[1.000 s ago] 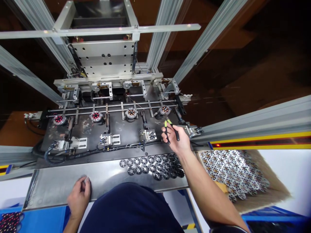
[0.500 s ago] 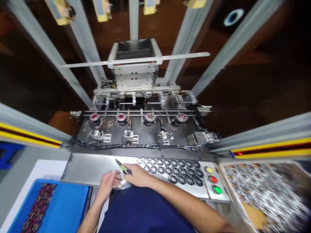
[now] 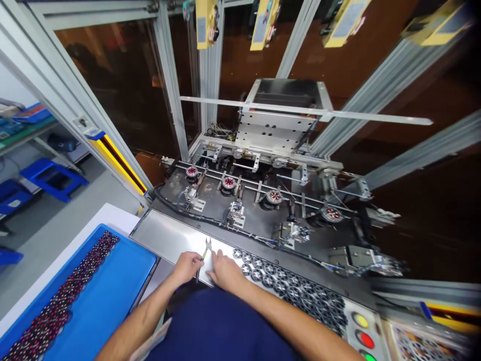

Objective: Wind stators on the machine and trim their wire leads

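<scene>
My left hand is closed round the green-and-black handles of a pair of nippers, with the jaws pointing away from me and spread a little. Close by on the right, my right hand has its thumb and forefinger apart, the forefinger beside the nippers' head. I cannot tell whether it touches them. Both hands are over a metal shelf. Rows of dark round slotted cores lie on the shelf to the right of my right hand.
Behind the shelf, a machine bed carries several round cores on fixtures. A blue tray with rows of wound cores is at left. Buttons and a box of parts are at right. Yellow light bars flank the opening.
The nippers have passed from my right hand to my left. My right hand has loosened and moved beside them. The view has swung left, showing more of the blue tray.
</scene>
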Demonstrator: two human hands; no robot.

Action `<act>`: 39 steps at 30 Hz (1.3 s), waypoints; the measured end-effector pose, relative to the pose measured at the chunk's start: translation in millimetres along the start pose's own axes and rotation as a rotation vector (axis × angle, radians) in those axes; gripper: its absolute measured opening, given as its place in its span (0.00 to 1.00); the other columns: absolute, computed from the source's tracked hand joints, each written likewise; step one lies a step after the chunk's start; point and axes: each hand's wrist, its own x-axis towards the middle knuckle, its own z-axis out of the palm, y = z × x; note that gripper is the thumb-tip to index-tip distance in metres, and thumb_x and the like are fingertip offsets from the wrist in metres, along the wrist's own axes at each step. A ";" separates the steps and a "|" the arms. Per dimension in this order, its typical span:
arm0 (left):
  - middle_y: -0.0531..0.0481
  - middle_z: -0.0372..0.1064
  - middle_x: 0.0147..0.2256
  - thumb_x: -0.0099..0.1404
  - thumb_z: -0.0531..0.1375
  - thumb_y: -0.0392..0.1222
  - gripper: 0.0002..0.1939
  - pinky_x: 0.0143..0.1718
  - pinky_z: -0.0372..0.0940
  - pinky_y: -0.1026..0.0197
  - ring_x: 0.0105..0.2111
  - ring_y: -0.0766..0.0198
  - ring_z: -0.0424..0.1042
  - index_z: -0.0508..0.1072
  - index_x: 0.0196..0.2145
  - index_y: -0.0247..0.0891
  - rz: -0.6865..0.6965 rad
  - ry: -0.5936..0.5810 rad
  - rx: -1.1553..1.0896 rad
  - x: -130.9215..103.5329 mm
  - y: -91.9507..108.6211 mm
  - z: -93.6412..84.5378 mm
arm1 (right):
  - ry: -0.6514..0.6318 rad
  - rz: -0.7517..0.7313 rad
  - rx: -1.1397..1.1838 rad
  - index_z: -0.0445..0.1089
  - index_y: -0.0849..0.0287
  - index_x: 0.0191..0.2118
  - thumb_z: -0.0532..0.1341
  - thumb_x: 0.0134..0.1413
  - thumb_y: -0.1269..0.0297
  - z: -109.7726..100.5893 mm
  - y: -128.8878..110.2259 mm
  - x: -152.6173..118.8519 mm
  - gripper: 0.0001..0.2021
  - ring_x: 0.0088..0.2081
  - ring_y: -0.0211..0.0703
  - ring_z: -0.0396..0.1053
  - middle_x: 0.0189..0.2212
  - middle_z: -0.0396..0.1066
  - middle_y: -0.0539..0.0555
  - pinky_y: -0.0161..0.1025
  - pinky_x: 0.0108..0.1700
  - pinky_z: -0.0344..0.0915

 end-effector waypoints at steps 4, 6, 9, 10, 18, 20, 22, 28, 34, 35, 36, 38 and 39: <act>0.46 0.72 0.45 0.68 0.60 0.46 0.14 0.40 0.72 0.53 0.40 0.60 0.74 0.72 0.48 0.35 0.096 0.046 0.188 -9.8 13.1 -20.6 | 0.027 -0.097 -0.072 0.71 0.68 0.51 0.59 0.61 0.62 -31.8 20.0 -22.9 0.18 0.44 0.59 0.75 0.45 0.73 0.68 0.46 0.45 0.71; 0.46 0.73 0.43 0.68 0.60 0.46 0.14 0.40 0.72 0.53 0.39 0.61 0.74 0.72 0.47 0.35 0.148 0.094 0.296 -15.5 26.5 -53.5 | 0.055 -0.163 -0.107 0.71 0.65 0.51 0.58 0.62 0.61 -61.9 38.5 -36.7 0.16 0.43 0.56 0.75 0.45 0.73 0.65 0.45 0.45 0.70; 0.46 0.73 0.44 0.69 0.58 0.46 0.13 0.43 0.72 0.52 0.40 0.60 0.74 0.72 0.47 0.36 0.220 0.237 0.477 -11.8 62.8 -125.7 | 0.149 -0.240 -0.208 0.70 0.66 0.51 0.55 0.64 0.64 -118.4 70.8 -42.7 0.15 0.45 0.57 0.74 0.46 0.72 0.66 0.48 0.46 0.70; 0.45 0.72 0.45 0.69 0.58 0.46 0.14 0.44 0.71 0.50 0.42 0.59 0.74 0.72 0.48 0.36 0.250 0.284 0.538 -5.1 78.8 -151.4 | 0.204 -0.272 -0.269 0.70 0.67 0.50 0.53 0.65 0.65 -137.4 80.5 -38.0 0.15 0.44 0.57 0.74 0.45 0.72 0.67 0.48 0.45 0.70; 0.42 0.67 0.55 0.67 0.61 0.46 0.18 0.53 0.66 0.42 0.53 0.52 0.69 0.70 0.52 0.37 0.473 0.311 0.991 116.9 180.8 -250.1 | 0.410 -0.419 -0.432 0.71 0.66 0.45 0.58 0.61 0.68 -209.9 127.2 80.0 0.10 0.44 0.55 0.71 0.42 0.71 0.66 0.47 0.44 0.71; 0.42 0.66 0.56 0.67 0.61 0.46 0.19 0.53 0.66 0.42 0.53 0.52 0.69 0.70 0.53 0.37 0.492 0.288 1.061 143.6 182.5 -246.8 | 0.428 -0.418 -0.399 0.70 0.66 0.48 0.63 0.57 0.68 -205.9 137.5 104.9 0.13 0.48 0.55 0.71 0.47 0.70 0.66 0.48 0.49 0.71; 0.42 0.66 0.56 0.67 0.60 0.46 0.19 0.52 0.67 0.42 0.53 0.52 0.69 0.69 0.53 0.37 0.498 0.269 1.110 164.4 177.2 -242.0 | 0.440 -0.416 -0.352 0.68 0.65 0.51 0.67 0.54 0.67 -198.2 146.9 122.2 0.19 0.53 0.56 0.69 0.52 0.67 0.67 0.49 0.54 0.70; 0.42 0.65 0.57 0.67 0.60 0.46 0.20 0.53 0.66 0.41 0.54 0.51 0.68 0.69 0.54 0.38 0.506 0.223 1.168 204.5 154.6 -241.3 | 0.427 -0.412 -0.204 0.69 0.65 0.50 0.66 0.55 0.63 -177.6 162.4 146.6 0.19 0.57 0.58 0.66 0.58 0.61 0.68 0.50 0.58 0.68; 0.41 0.64 0.58 0.67 0.60 0.46 0.20 0.54 0.65 0.41 0.55 0.50 0.67 0.69 0.54 0.38 0.528 0.139 1.162 222.4 144.5 -249.4 | 0.402 -0.416 -0.130 0.72 0.65 0.45 0.63 0.57 0.66 -176.0 169.4 159.5 0.11 0.58 0.59 0.65 0.58 0.62 0.68 0.53 0.60 0.65; 0.42 0.64 0.58 0.67 0.60 0.46 0.19 0.54 0.65 0.41 0.55 0.51 0.67 0.69 0.54 0.38 0.529 0.118 1.159 224.8 143.8 -250.7 | 0.397 -0.420 -0.127 0.72 0.65 0.45 0.63 0.57 0.67 -176.1 170.1 161.3 0.11 0.58 0.59 0.65 0.58 0.62 0.68 0.53 0.61 0.64; 0.42 0.65 0.58 0.67 0.60 0.46 0.19 0.54 0.66 0.41 0.54 0.51 0.68 0.69 0.54 0.38 0.526 0.097 1.157 227.5 143.3 -252.0 | 0.390 -0.426 -0.125 0.72 0.65 0.45 0.63 0.57 0.68 -176.0 170.5 163.0 0.11 0.58 0.59 0.65 0.57 0.63 0.68 0.53 0.61 0.64; 0.42 0.65 0.57 0.68 0.60 0.46 0.19 0.53 0.66 0.42 0.54 0.51 0.68 0.69 0.54 0.38 0.513 0.059 1.154 233.5 142.8 -254.2 | 0.379 -0.439 -0.122 0.73 0.65 0.45 0.63 0.56 0.69 -175.3 171.0 165.9 0.10 0.59 0.59 0.64 0.57 0.64 0.67 0.53 0.62 0.63; 0.42 0.65 0.57 0.67 0.60 0.46 0.19 0.52 0.67 0.42 0.53 0.51 0.69 0.69 0.54 0.38 0.505 0.043 1.153 236.6 142.7 -255.1 | 0.374 -0.444 -0.120 0.73 0.65 0.44 0.62 0.56 0.70 -174.8 171.2 167.1 0.10 0.59 0.59 0.64 0.56 0.64 0.67 0.53 0.62 0.63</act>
